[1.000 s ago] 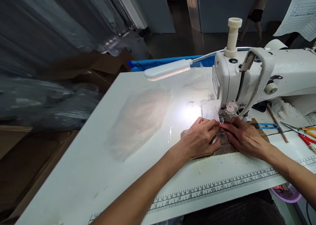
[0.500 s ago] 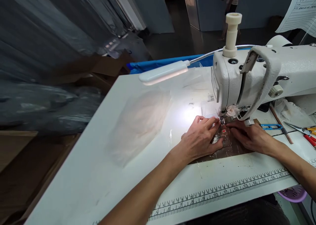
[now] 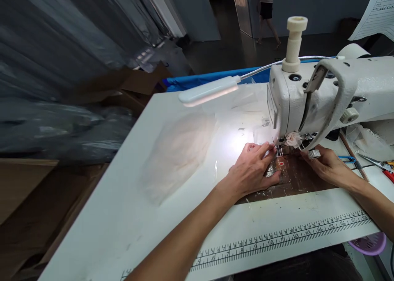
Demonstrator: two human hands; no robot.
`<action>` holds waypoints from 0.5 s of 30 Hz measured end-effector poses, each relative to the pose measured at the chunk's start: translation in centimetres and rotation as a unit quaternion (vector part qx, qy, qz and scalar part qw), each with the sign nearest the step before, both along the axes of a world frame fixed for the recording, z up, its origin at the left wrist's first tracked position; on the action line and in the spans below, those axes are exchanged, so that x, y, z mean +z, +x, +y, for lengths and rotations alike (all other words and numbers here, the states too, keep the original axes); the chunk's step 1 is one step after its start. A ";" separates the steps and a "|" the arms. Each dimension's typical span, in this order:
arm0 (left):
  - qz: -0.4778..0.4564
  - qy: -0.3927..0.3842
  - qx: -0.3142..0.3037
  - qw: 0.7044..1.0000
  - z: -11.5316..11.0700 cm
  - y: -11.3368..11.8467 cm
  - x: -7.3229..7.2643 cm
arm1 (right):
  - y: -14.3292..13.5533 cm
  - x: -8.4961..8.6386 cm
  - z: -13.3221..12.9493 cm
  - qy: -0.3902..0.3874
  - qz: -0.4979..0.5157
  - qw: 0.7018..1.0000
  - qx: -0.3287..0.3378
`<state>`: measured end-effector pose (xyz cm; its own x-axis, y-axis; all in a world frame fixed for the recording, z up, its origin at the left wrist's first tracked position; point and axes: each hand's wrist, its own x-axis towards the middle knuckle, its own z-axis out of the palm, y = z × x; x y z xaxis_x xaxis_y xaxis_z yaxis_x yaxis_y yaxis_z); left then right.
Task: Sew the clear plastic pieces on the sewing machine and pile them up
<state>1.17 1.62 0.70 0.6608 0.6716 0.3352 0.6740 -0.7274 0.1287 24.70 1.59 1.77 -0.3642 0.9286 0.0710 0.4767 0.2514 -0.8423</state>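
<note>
The white sewing machine (image 3: 278, 96) stands at the right, its presser foot (image 3: 279, 150) over a brown plate (image 3: 303, 180) covered in clear film. My left hand (image 3: 252, 168) lies left of the foot, fingers stretched to it and thumb apart on the plate. A small pale scrap shows at its fingertips, too small to name. My right hand (image 3: 328, 166) is right of the foot, its fingers bent together behind a white knob (image 3: 314, 154); what they hold, if anything, is hidden. A pale ruffled fabric flower (image 3: 293, 139) is at the machine head near the needle.
A lamp (image 3: 209, 91) lights the white table (image 3: 123, 215), which has a printed ruler (image 3: 277, 240) along its front. A hazy bag of pale material (image 3: 181, 153) lies left. Blue thread snips (image 3: 347, 159) and scissors (image 3: 374, 162) lie right. A person (image 3: 267, 10) walks behind.
My right hand has drawn back to the right from the presser foot, baring more of the brown plate. My left hand stays beside the foot. The view has shifted slightly; the person behind has moved left.
</note>
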 end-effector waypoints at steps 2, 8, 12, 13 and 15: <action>0.000 -0.008 0.005 1.000 0.0 -0.1 -0.1 | 0.1 -0.8 -0.1 -0.023 0.012 0.998 -0.053; -0.013 -0.047 0.028 0.998 0.1 -0.3 -0.1 | 0.1 -2.0 0.5 -0.113 0.088 0.983 -0.117; -0.020 -0.031 0.069 0.997 0.0 -0.1 -0.4 | 0.0 -1.4 0.9 -0.173 0.208 0.950 -0.153; -0.016 -0.026 0.078 0.996 0.0 -0.1 -0.5 | 0.0 -1.3 1.2 -0.179 0.220 0.945 -0.163; 0.012 -0.029 0.086 0.996 0.0 0.0 -0.6 | 0.1 -0.8 2.0 -0.169 0.202 0.949 -0.175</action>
